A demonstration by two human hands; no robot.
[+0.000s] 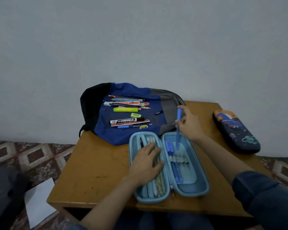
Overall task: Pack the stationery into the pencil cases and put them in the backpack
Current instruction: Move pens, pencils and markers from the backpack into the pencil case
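Head camera looks down at our two hands over the open light blue pencil case (188, 173) on the brown table (93, 163). We think the job is only partly done. Some pencils (158, 185) already lie in the left half of the case, and two blue pens (173, 161) sit in the loops of the right half. But lots of things are left on top of the backpack (126, 135), like the yellow highlighter (125, 109), the black marker (126, 121) and the green eraser (135, 115). The dark pencil case (236, 131) lies closed, well apart on the right, and neither case is in the backpack yet. Our left hand (145, 165) lies flat with straight fingers on the pencils, pressing the left half down. Our right hand (189, 125) pinches a blue pen (177, 140) near its top. The pen stands almost straight up, its long way running up and down, leaning a little. Its low end points into the right half, just beside the two pens there.
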